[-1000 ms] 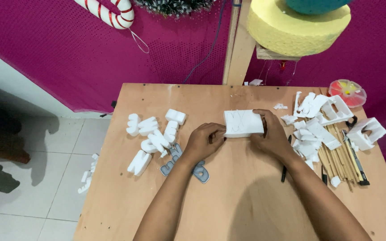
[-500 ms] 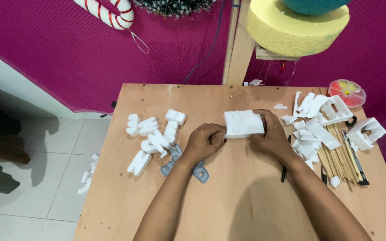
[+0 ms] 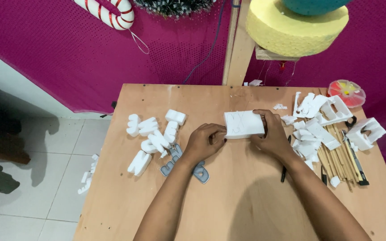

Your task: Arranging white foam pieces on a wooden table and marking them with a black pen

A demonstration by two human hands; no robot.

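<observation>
**Ana:** Head view first: what are the hands doing?

**Ben:** Right hand (image 3: 275, 137) is wrapped round the right end of a white foam block (image 3: 243, 123), fingers curled over its top edge, thumb side tucked behind. Left hand (image 3: 205, 142) is closed at the block's lower left corner, fingers bent in tight; whether it pinches the foam or hides some small tool, I cannot tell.

**Ana:** And the block itself?

**Ben:** Near the middle of the wooden surface (image 3: 246, 201), its lower edge down on the wood, faint pencil lines on its face.

**Ana:** Around them?

**Ben:** Cut white foam shapes (image 3: 155, 136) lie to the left, with grey templates (image 3: 186, 166) just beside the left wrist. Right of the hands sit foam offcuts (image 3: 311, 134), a bundle of wooden sticks (image 3: 338, 158) and a black pen (image 3: 285, 167) close under the right forearm.

**Ana:** What could go wrong?

**Ben:** Foam looks brittle: squeezing hard at that corner might crumble it or dent the marked face. I'd also guess the right forearm could nudge the pen, or sweep offcuts towards the edge.
</observation>
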